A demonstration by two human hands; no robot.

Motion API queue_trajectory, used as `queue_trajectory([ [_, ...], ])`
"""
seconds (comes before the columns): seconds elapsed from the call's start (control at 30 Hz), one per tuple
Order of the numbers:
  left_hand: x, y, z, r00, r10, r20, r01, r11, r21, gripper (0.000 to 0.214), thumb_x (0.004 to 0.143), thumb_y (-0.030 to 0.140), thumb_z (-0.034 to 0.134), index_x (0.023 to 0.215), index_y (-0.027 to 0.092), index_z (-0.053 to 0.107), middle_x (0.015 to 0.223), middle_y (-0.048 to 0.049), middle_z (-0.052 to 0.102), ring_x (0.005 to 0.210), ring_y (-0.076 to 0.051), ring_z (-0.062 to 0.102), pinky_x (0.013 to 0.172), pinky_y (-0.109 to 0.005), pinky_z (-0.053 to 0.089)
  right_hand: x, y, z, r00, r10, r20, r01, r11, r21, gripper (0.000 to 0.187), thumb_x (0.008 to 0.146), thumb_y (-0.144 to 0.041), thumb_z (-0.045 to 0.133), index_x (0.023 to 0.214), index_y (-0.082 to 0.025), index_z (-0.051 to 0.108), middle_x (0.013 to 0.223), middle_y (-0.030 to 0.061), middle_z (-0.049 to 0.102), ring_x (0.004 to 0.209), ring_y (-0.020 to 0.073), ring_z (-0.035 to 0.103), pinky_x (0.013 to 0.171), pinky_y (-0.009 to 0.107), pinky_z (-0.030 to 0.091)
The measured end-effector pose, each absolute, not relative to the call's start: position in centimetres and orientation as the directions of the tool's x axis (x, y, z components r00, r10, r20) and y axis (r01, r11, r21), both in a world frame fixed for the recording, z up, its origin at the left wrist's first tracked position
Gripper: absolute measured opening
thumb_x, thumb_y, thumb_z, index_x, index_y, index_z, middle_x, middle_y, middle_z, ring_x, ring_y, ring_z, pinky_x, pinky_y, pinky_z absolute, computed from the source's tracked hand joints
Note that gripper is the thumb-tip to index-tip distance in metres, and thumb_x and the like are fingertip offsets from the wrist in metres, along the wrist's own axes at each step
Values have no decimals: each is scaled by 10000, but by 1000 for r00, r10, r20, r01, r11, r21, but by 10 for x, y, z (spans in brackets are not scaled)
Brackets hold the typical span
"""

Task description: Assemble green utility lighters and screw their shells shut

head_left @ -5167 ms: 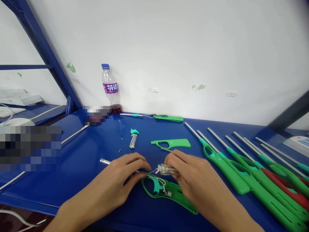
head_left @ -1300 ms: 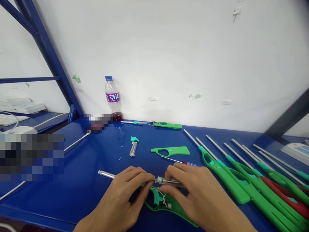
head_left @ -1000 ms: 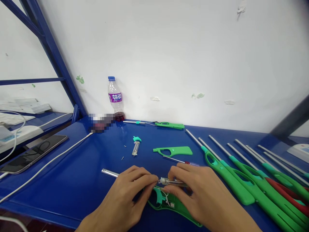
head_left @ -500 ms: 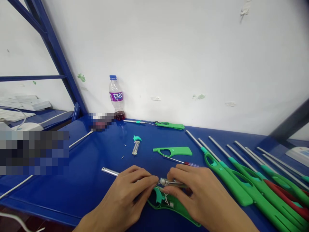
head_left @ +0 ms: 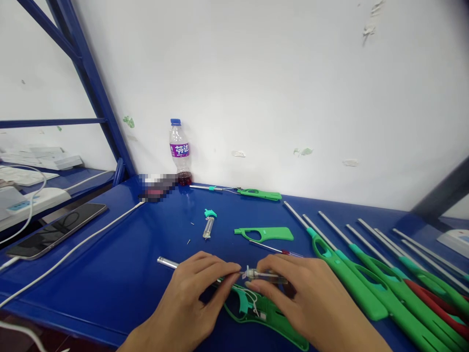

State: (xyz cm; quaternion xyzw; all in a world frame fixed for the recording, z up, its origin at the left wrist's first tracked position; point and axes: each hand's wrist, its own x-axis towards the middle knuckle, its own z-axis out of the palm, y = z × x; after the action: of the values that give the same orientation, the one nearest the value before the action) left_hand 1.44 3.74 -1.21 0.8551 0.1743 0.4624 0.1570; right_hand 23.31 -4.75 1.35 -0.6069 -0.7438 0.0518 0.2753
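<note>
My right hand (head_left: 304, 293) grips a clear lighter fuel tank (head_left: 269, 277) between thumb and fingers, its nozzle end facing left. Opposite that nozzle, my left hand (head_left: 194, 298) has thumb and forefinger pinched together; what sits between them is too small to name. Under both hands lies an open green lighter shell (head_left: 273, 320) with a teal trigger (head_left: 244, 302) and white wires (head_left: 252, 295) inside. A metal lighter tube (head_left: 167, 263) sticks out leftward behind my left hand. Past my hands rest a loose green shell half (head_left: 273, 233) and a screwdriver (head_left: 269, 247).
Several long-tube lighters (head_left: 366, 288), one red (head_left: 434, 298), fill the right side. Farther back are another fuel tank (head_left: 208, 228), small screws (head_left: 188, 241), a disassembled lighter (head_left: 260, 194) and a bottle (head_left: 180, 151). A phone (head_left: 60, 230) and white cable (head_left: 84, 242) lie left.
The view has shifted slightly, so things appear a little lower and further right. The fuel tank's nozzle now stands a bit clearer of my left fingertips. Both hands keep their pinching grips.
</note>
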Motion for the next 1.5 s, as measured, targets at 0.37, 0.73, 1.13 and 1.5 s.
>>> queue_trajectory([
  [0.37,14,34,-12,544,467,697,161,-874,460,174,1031,97,674,1106,239,739,946,37,803,819,-119,754,779,-207,580,235,-50,15,-146,889,434,865,328,-380,70,1015,-266,743,1032,-314,791,906,-55,839,706,217,794,623,309,540],
  [0.73,14,33,-9,551,478,684,141,-861,488,191,1015,73,665,1090,230,743,921,26,797,794,-129,749,747,-217,583,236,-53,20,-132,913,387,830,315,-461,130,995,-268,786,1076,-345,853,952,-34,877,707,218,823,668,290,601],
  [1.13,14,33,-9,561,463,687,114,-864,490,200,1021,60,662,1095,226,744,929,9,802,811,-133,757,736,-209,592,234,-54,22,-147,917,370,813,325,-484,111,1014,-309,768,1067,-339,860,929,-21,873,719,217,820,692,291,605],
  [1.5,14,35,-16,539,529,656,173,-831,529,183,1041,117,679,1134,264,735,965,29,805,854,-152,738,757,-243,578,240,-49,11,-145,907,396,851,318,-417,149,1075,-338,660,1100,-332,807,990,-20,843,744,208,800,646,301,575],
])
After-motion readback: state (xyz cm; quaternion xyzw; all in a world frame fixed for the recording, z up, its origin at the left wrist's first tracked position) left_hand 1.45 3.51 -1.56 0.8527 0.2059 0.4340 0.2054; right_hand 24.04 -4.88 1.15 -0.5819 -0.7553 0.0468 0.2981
